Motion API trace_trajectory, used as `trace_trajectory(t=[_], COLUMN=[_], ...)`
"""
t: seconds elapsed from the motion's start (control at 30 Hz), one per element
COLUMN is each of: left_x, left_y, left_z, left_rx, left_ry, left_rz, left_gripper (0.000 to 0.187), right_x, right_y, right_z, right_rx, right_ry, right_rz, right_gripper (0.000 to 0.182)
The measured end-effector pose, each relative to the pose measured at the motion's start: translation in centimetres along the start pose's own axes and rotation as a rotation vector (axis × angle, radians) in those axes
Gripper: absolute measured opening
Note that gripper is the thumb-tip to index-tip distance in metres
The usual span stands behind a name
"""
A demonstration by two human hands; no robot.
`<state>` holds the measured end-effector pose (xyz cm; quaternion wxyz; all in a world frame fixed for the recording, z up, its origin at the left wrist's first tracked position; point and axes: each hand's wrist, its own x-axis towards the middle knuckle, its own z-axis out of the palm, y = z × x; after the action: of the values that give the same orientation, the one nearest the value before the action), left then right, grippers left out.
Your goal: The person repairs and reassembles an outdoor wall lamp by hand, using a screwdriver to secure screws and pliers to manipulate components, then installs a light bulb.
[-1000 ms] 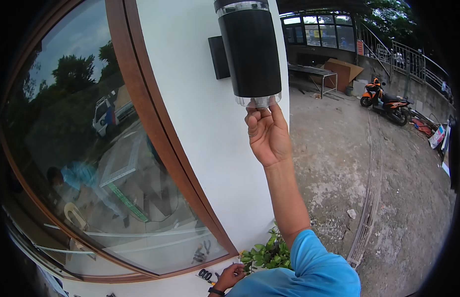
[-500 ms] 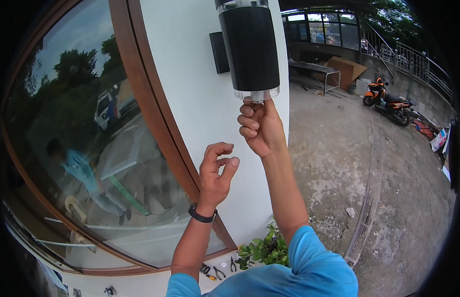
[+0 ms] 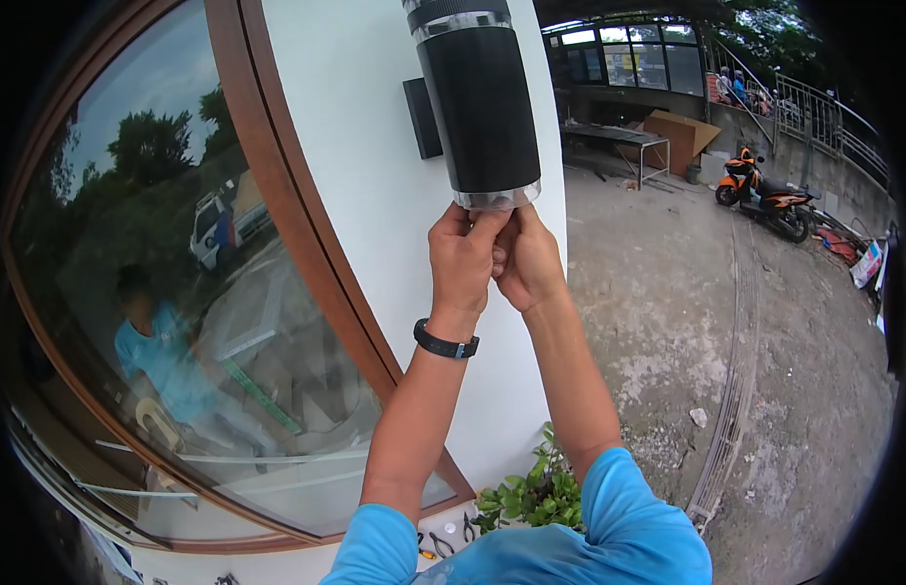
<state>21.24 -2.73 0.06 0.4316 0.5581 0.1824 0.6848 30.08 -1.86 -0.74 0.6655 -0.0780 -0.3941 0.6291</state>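
Note:
A black cylindrical wall lamp (image 3: pixel 482 112) with clear ends hangs upright by a black bracket (image 3: pixel 424 119) on the white wall. Both of my hands are raised to its clear lower end (image 3: pixel 499 198). My left hand (image 3: pixel 461 258), with a black band (image 3: pixel 445 339) on the wrist, is closed, its thumb and fingers pinching at the underside. Close against it, my right hand (image 3: pixel 533 258) is also closed, fingertips up at the same lower end. The fingers overlap and hide any small part between them.
Left of the wall stands a brown-framed window (image 3: pixel 297 214) reflecting a person and a vehicle. Below are a leafy plant (image 3: pixel 536 492) and pliers (image 3: pixel 441 544) on a ledge. To the right, an orange-black scooter (image 3: pixel 765 195) and a metal table (image 3: pixel 623 138) stand on rough concrete ground.
My left hand has risen from beside the wall to the lamp's lower end, joining my right hand there. The view has shifted slightly, showing more of the lamp's top.

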Motion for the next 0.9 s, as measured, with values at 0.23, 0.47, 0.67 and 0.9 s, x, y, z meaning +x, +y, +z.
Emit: trace_trajectory(t=[0.23,0.47,0.67,0.9], left_x=[0.0,-0.1,0.1,0.0], left_y=[0.2,0.7,0.4,0.7], left_z=[0.4,0.4,1.0,0.6], left_rx=[-0.036,-0.049,0.028,0.009], left_ry=[-0.007,-0.031,0.005,-0.002], left_rz=[-0.002,-0.033,0.025,-0.008], left_gripper=[0.02,0.02,0.023,0.023], right_x=[-1.2,-0.5,-1.0,-0.8], right_y=[0.3,0.7,0.2,-0.1], right_z=[-0.6,-1.0,-0.5,-0.9], right_rx=[0.143,0.156,0.157,0.121], right_ry=[-0.133,-0.18,-0.173,-0.233], right_rz=[-0.094,-0.064,-0.102,-0.035], right_gripper=[0.032,0.034,0.037,0.039])
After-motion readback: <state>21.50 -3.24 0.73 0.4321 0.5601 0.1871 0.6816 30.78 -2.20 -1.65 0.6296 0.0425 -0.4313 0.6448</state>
